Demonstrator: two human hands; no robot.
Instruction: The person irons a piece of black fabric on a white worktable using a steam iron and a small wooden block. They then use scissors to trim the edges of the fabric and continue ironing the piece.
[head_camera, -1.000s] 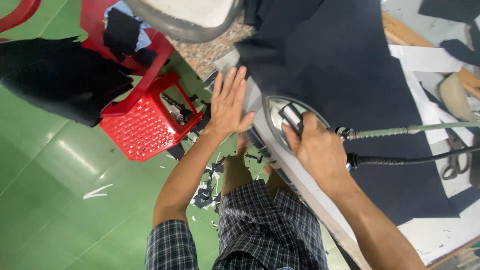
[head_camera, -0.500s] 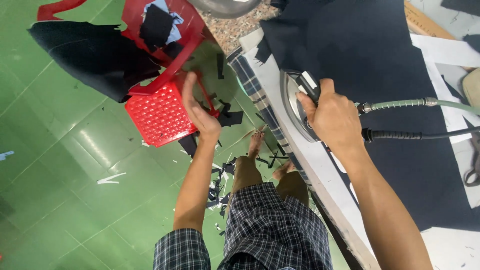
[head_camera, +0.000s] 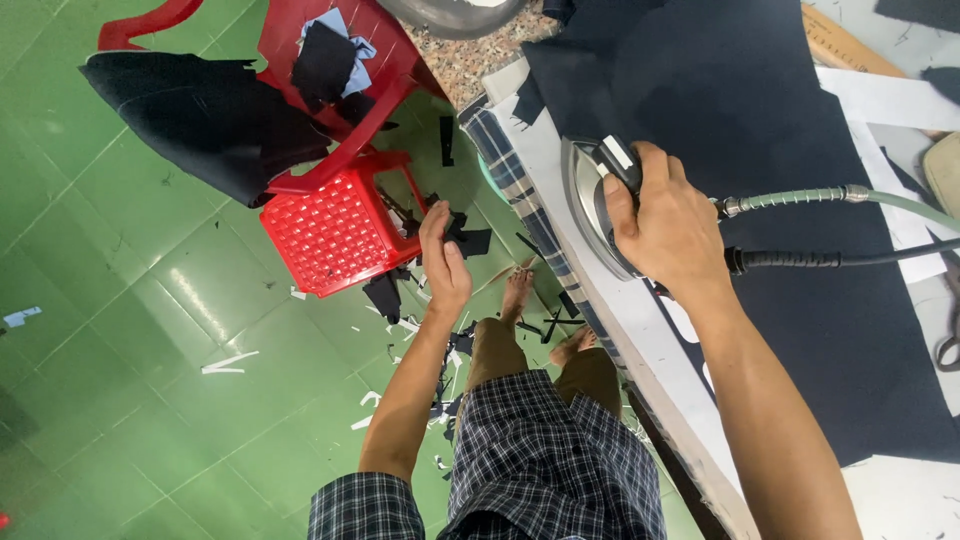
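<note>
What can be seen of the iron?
The iron is a metal-bodied flat iron with a shiny grey shell and a dark handle bearing a white part near its front. It lies near the table's left edge, partly on the dark cloth. The right hand grips its handle and hides much of its top. Behind the hand two lines run off to the right: a pale green hose with a metal fitting and a black cord. Its soleplate is not visible.

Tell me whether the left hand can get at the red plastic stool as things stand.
Probably yes: the left hand hangs open and empty just beside the red plastic stool, with only fabric scraps on the floor nearby.
</note>
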